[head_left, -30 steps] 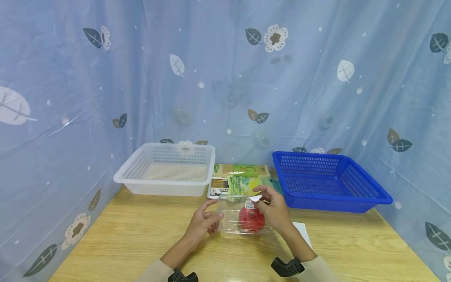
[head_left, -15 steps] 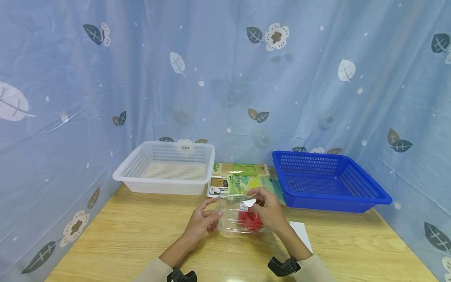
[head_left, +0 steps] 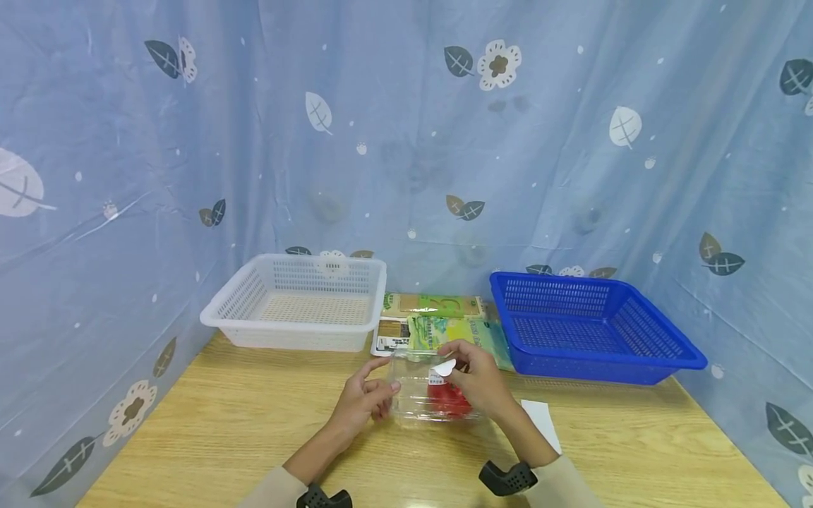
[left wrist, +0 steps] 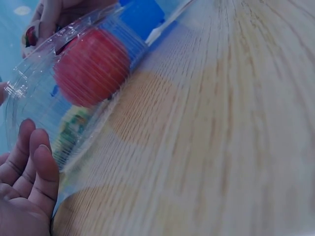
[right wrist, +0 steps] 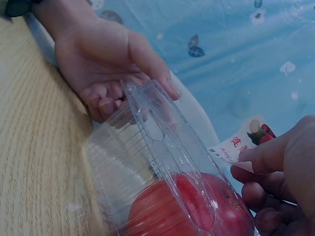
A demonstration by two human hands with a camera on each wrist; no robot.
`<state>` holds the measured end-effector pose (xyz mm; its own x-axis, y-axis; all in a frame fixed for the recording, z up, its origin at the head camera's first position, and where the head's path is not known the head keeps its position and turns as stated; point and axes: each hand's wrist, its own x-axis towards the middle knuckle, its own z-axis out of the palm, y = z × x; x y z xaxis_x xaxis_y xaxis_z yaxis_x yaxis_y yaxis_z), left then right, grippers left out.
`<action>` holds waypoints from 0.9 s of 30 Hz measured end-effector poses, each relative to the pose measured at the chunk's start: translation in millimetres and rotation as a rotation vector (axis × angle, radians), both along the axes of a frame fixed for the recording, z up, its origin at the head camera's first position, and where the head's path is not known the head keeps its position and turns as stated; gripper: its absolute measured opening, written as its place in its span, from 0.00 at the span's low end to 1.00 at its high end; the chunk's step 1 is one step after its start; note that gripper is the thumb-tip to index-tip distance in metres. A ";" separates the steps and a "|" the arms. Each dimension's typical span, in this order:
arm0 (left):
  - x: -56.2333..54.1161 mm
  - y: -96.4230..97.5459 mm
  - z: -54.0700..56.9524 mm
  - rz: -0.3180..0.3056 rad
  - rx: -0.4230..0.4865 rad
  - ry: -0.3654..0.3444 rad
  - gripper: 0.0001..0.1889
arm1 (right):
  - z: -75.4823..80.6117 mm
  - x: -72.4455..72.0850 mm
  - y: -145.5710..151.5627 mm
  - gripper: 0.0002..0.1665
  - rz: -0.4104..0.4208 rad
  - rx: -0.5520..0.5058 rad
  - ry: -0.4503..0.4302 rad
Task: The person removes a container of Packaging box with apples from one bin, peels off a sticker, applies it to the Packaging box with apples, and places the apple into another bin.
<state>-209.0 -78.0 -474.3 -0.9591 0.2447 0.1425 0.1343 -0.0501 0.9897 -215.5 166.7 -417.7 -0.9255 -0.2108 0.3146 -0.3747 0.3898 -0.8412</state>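
Note:
A clear plastic clamshell box (head_left: 411,395) sits on the table before me, with a round red fruit (left wrist: 93,69) inside it. My left hand (head_left: 362,403) grips the box's left end, its thumb on the lid edge and its other fingers along the side. Over the lid's right part, my right hand (head_left: 481,384) pinches a white sticker label (head_left: 444,367) between thumb and finger. The label's far side is curled up; its printed part lies at or on the lid. In the right wrist view the label (right wrist: 238,147) shows a fruit picture and red lettering.
A white basket (head_left: 295,327) stands at the back left and a blue basket (head_left: 597,361) at the back right. Between them lie several flat printed packages (head_left: 438,331). A white paper strip (head_left: 541,425) rests on the table beside my right forearm.
My right hand has shifted left across the lid with the label, which covers more of the fruit from above. My left hand keeps its grip on the box.

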 end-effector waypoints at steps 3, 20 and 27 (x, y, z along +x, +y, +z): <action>0.2 0.0 0.3 0.000 -0.001 0.005 0.35 | 0.4 0.0 -0.3 0.19 0.012 0.014 0.012; -1.7 0.3 -0.9 -0.010 -0.004 0.012 0.35 | -4.3 2.0 -5.6 0.17 -0.071 0.156 0.092; -1.2 -0.4 -0.8 -0.004 -0.011 0.008 0.35 | -6.0 3.5 -9.0 0.18 -0.108 0.203 0.139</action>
<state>-210.2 -78.4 -475.1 -0.9570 0.2502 0.1470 0.1416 -0.0395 0.9891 -212.0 157.7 -423.7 -0.8970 -0.1851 0.4015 -0.4283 0.5892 -0.6851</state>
